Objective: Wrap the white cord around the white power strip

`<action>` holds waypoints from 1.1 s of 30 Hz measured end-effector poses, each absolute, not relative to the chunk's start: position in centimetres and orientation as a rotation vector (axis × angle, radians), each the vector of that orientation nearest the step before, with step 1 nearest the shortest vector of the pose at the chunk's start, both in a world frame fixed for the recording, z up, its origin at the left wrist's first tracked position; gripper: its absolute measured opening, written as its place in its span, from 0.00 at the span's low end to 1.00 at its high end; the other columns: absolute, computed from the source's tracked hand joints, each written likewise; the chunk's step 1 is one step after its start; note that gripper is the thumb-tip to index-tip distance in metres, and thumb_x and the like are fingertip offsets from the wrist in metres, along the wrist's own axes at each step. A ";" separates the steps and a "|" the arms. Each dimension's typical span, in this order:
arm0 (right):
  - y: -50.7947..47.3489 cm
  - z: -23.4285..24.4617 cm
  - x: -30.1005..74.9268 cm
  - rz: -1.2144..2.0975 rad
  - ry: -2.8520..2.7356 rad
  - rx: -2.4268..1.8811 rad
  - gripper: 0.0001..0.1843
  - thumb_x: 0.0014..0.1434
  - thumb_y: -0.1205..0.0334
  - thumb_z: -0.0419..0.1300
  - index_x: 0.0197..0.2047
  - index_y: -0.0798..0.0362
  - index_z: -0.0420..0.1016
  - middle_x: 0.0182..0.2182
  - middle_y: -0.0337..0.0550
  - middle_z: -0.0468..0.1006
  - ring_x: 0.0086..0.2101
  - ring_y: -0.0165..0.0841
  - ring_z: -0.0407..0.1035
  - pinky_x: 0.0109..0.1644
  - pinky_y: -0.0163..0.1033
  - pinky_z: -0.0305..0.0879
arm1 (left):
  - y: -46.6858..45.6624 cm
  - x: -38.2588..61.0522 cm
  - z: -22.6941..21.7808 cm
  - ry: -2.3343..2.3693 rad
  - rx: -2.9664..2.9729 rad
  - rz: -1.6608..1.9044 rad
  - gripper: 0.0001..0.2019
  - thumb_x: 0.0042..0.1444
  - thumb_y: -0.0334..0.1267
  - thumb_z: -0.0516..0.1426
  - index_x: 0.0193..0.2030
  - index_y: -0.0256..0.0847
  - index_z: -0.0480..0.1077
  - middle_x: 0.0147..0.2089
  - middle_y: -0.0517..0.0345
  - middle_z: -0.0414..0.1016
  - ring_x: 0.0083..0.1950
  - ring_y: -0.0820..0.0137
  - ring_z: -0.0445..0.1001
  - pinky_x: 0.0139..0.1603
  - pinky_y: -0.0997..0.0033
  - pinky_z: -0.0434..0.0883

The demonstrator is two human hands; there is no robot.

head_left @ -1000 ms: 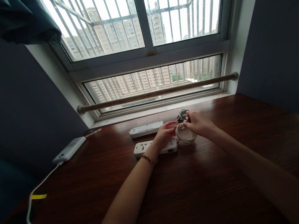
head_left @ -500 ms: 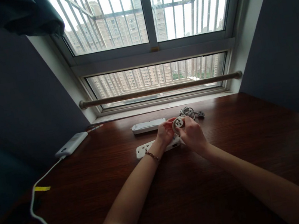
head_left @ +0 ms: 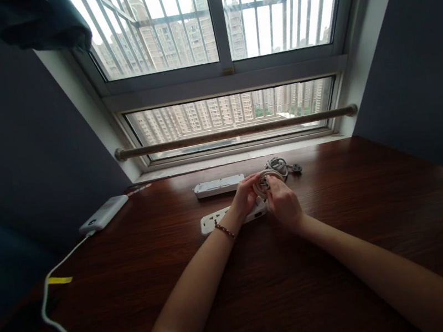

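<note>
My left hand (head_left: 245, 196), with a beaded bracelet on its wrist, is closed on the left side of a coiled white power cord (head_left: 259, 188). From the right, my right hand (head_left: 283, 201) pinches the plug (head_left: 265, 182) of that cord at the coil's middle, and its fingers partly cover the plug. Below the hands a white power strip (head_left: 210, 223) lies on the table, sockets up, partly hidden by my left hand and wrist. Behind it is a second white power strip (head_left: 219, 186). Its bundled grey cord (head_left: 275, 165) lies just beyond the coil, a dark plug (head_left: 296, 168) at its end.
A white power bank (head_left: 105, 213) with a white cable (head_left: 47, 306) lies on the left of the brown wooden table (head_left: 334, 187). A yellow tag (head_left: 60, 280) is on that cable. At the back are a window and a horizontal rail (head_left: 237, 132).
The plug has turned and sunk into the coil, its pins less plainly seen. My right hand has shifted slightly left and down with it. My left hand keeps its hold.
</note>
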State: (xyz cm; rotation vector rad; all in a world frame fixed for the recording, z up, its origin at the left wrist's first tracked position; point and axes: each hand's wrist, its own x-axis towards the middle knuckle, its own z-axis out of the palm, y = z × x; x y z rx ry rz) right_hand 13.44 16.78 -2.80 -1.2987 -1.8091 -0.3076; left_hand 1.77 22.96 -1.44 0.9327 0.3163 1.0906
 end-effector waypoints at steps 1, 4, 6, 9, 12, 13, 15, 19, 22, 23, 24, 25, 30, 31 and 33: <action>16.6 -2.7 13.4 -0.329 -1.833 -1.302 0.21 0.59 0.70 0.48 0.56 0.67 0.60 0.51 0.59 0.65 0.52 0.42 0.58 0.56 0.44 0.56 | 22.9 1.8 -1.5 0.316 0.938 1.101 0.09 0.48 0.33 0.59 0.37 0.34 0.73 0.36 0.52 0.75 0.33 0.71 0.71 0.37 0.74 0.67; 15.8 -2.0 13.5 -0.375 -1.838 -1.350 0.21 0.60 0.68 0.47 0.57 0.61 0.61 0.51 0.57 0.64 0.51 0.45 0.56 0.55 0.51 0.54 | 22.9 1.8 -1.5 0.326 0.951 1.122 0.09 0.47 0.33 0.60 0.37 0.35 0.73 0.36 0.52 0.75 0.34 0.71 0.72 0.39 0.72 0.67; 15.4 -1.4 13.7 -0.386 -1.800 -1.387 0.21 0.61 0.66 0.47 0.57 0.56 0.63 0.49 0.56 0.65 0.50 0.46 0.54 0.53 0.53 0.52 | 22.8 1.9 -1.4 0.342 0.957 1.132 0.11 0.45 0.33 0.62 0.38 0.35 0.72 0.36 0.53 0.75 0.34 0.71 0.72 0.39 0.72 0.67; 15.2 -1.1 13.9 -0.373 -1.734 -1.397 0.19 0.60 0.64 0.50 0.54 0.53 0.67 0.50 0.54 0.62 0.51 0.47 0.51 0.54 0.55 0.48 | 22.7 2.0 -1.4 0.369 0.968 1.154 0.14 0.42 0.34 0.64 0.38 0.34 0.71 0.36 0.53 0.75 0.33 0.71 0.72 0.37 0.72 0.67; 15.6 -1.3 14.0 -0.319 -1.666 -1.350 0.15 0.58 0.63 0.53 0.49 0.49 0.70 0.52 0.49 0.59 0.53 0.46 0.47 0.57 0.55 0.44 | 22.6 2.1 -1.4 0.392 0.987 1.167 0.17 0.40 0.32 0.65 0.39 0.34 0.70 0.35 0.55 0.75 0.33 0.72 0.72 0.36 0.74 0.67; 15.8 -1.5 14.0 -0.290 -1.638 -1.325 0.13 0.57 0.63 0.54 0.46 0.49 0.70 0.52 0.48 0.58 0.54 0.45 0.47 0.58 0.54 0.45 | 22.6 2.1 -1.4 0.400 0.993 1.168 0.17 0.39 0.32 0.65 0.39 0.34 0.70 0.35 0.56 0.75 0.33 0.73 0.72 0.36 0.74 0.66; 16.4 -1.9 14.1 -0.221 -1.563 -1.273 0.12 0.56 0.64 0.56 0.44 0.53 0.68 0.50 0.50 0.56 0.53 0.41 0.49 0.58 0.50 0.49 | 22.5 2.1 -1.4 0.417 1.003 1.168 0.17 0.39 0.32 0.65 0.38 0.34 0.69 0.34 0.56 0.75 0.32 0.73 0.72 0.36 0.73 0.66; 18.0 -2.5 14.6 -0.054 -1.450 -1.190 0.25 0.51 0.64 0.59 0.50 0.57 0.56 0.52 0.56 0.54 0.53 0.38 0.54 0.54 0.45 0.58 | 22.6 1.9 -1.4 0.443 1.011 1.175 0.17 0.40 0.32 0.65 0.38 0.35 0.69 0.34 0.57 0.75 0.33 0.72 0.72 0.37 0.73 0.66; 18.8 -2.3 15.2 0.110 -1.493 -1.175 0.31 0.48 0.62 0.61 0.54 0.57 0.55 0.51 0.55 0.61 0.49 0.37 0.62 0.49 0.42 0.63 | 22.7 1.8 -1.4 0.452 1.018 1.175 0.16 0.40 0.32 0.65 0.38 0.36 0.68 0.33 0.58 0.74 0.32 0.73 0.72 0.34 0.74 0.66; 18.9 -2.1 15.3 0.168 -1.518 -1.180 0.31 0.48 0.62 0.62 0.54 0.57 0.57 0.49 0.53 0.65 0.46 0.37 0.65 0.47 0.41 0.64 | 22.7 1.7 -1.4 0.455 1.022 1.171 0.16 0.40 0.33 0.65 0.37 0.37 0.68 0.33 0.59 0.74 0.31 0.74 0.71 0.33 0.75 0.66; 18.9 -1.9 15.5 0.221 -1.541 -1.188 0.29 0.48 0.61 0.62 0.53 0.56 0.61 0.45 0.50 0.70 0.42 0.36 0.67 0.45 0.40 0.65 | 22.7 1.7 -1.4 0.457 1.028 1.166 0.16 0.40 0.33 0.65 0.37 0.36 0.68 0.32 0.59 0.73 0.29 0.75 0.70 0.31 0.76 0.65; 18.8 -1.7 15.6 0.266 -1.559 -1.198 0.26 0.48 0.61 0.62 0.51 0.55 0.64 0.41 0.46 0.73 0.39 0.35 0.69 0.44 0.39 0.65 | 22.6 1.7 -1.3 0.458 1.035 1.160 0.15 0.40 0.34 0.65 0.36 0.36 0.68 0.31 0.60 0.73 0.28 0.76 0.69 0.29 0.76 0.64; 18.1 -1.6 15.6 0.390 -1.503 -1.274 0.22 0.50 0.64 0.58 0.50 0.51 0.67 0.37 0.42 0.75 0.36 0.35 0.70 0.42 0.39 0.65 | 22.1 1.7 -1.0 0.441 1.083 1.105 0.16 0.39 0.35 0.66 0.35 0.37 0.68 0.32 0.59 0.73 0.28 0.75 0.69 0.29 0.76 0.65; 18.2 -1.7 15.7 0.420 -1.478 -1.287 0.24 0.50 0.65 0.57 0.52 0.51 0.66 0.38 0.43 0.75 0.36 0.36 0.71 0.43 0.40 0.66 | 22.0 1.7 -1.0 0.441 1.092 1.097 0.15 0.39 0.35 0.66 0.34 0.37 0.68 0.32 0.59 0.72 0.27 0.76 0.68 0.29 0.76 0.64; 18.5 -2.0 15.9 0.496 -1.440 -1.295 0.27 0.48 0.65 0.58 0.54 0.51 0.64 0.41 0.44 0.74 0.38 0.37 0.70 0.45 0.42 0.65 | 22.0 1.7 -1.0 0.446 1.104 1.089 0.15 0.38 0.36 0.66 0.33 0.36 0.69 0.30 0.59 0.72 0.26 0.77 0.67 0.28 0.77 0.64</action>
